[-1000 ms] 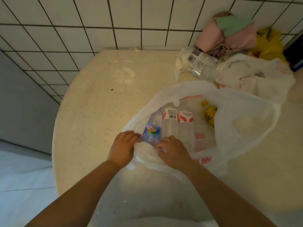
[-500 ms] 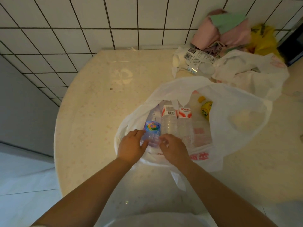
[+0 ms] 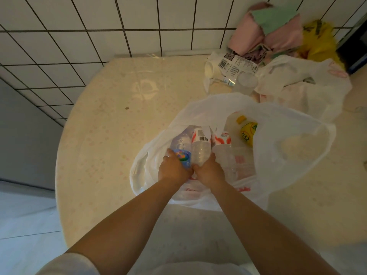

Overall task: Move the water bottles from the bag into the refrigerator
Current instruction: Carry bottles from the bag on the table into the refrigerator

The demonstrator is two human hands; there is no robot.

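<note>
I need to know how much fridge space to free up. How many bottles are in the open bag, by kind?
Blue-label bottle: 1
Red-label bottles: 2
Yellow bottle: 1
Total: 4 visible in the bag; more may be hidden.

The bases of two bottles (image 3: 199,147) are hidden under the hands (image 3: 173,169); a dark appliance (image 3: 355,46), perhaps a microwave, is cut off at the right edge

A round cream table (image 3: 111,124) meets a white tiled wall (image 3: 95,26); at its far edge lie pink and green cloths (image 3: 266,34), a yellow bag (image 3: 317,42) and a crumpled white bag (image 3: 301,84)
</note>
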